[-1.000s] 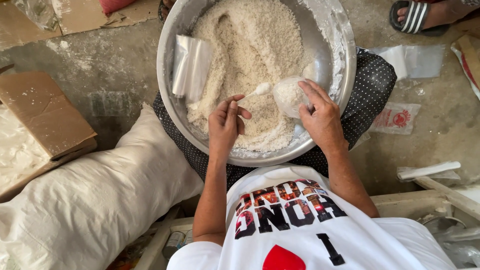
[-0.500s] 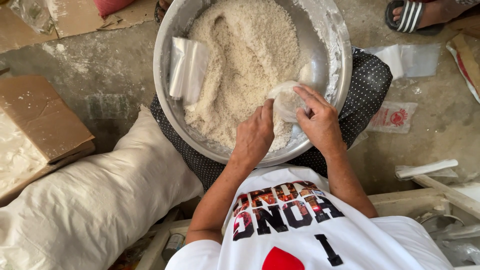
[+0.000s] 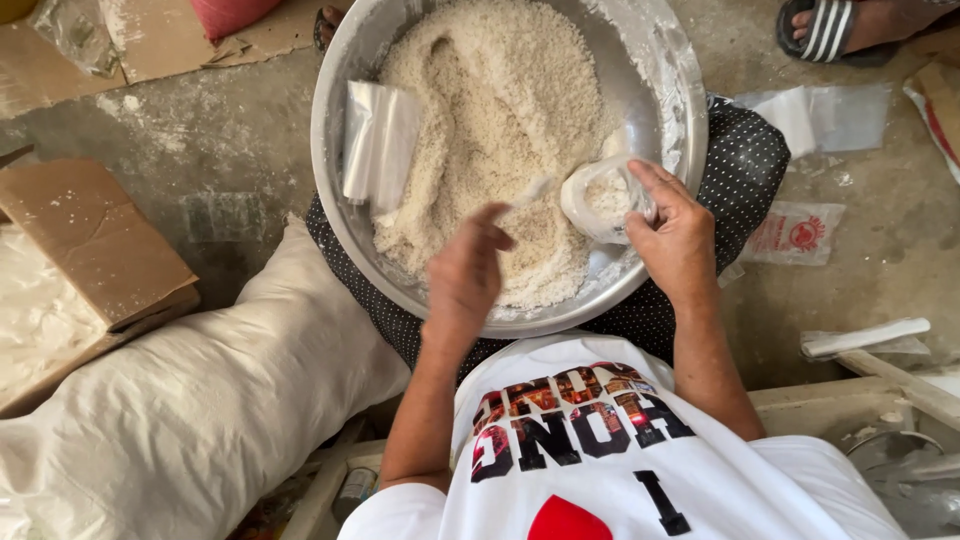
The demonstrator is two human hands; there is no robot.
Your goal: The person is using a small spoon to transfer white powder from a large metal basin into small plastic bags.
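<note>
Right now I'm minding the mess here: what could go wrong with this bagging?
1. The small clear bag is held open only by the right hand; its limp mouth could fold and spill grain.
2. The left hand scoops beside it, so white grain may miss the bag.
3. The metal basin sits on the lap, not the floor; it might tip.

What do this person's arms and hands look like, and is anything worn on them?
Both arms are bare from the elbows down. The left hand and right hand wear no gloves or visible rings. A white short-sleeved T-shirt with coloured lettering covers the upper arms.
</note>
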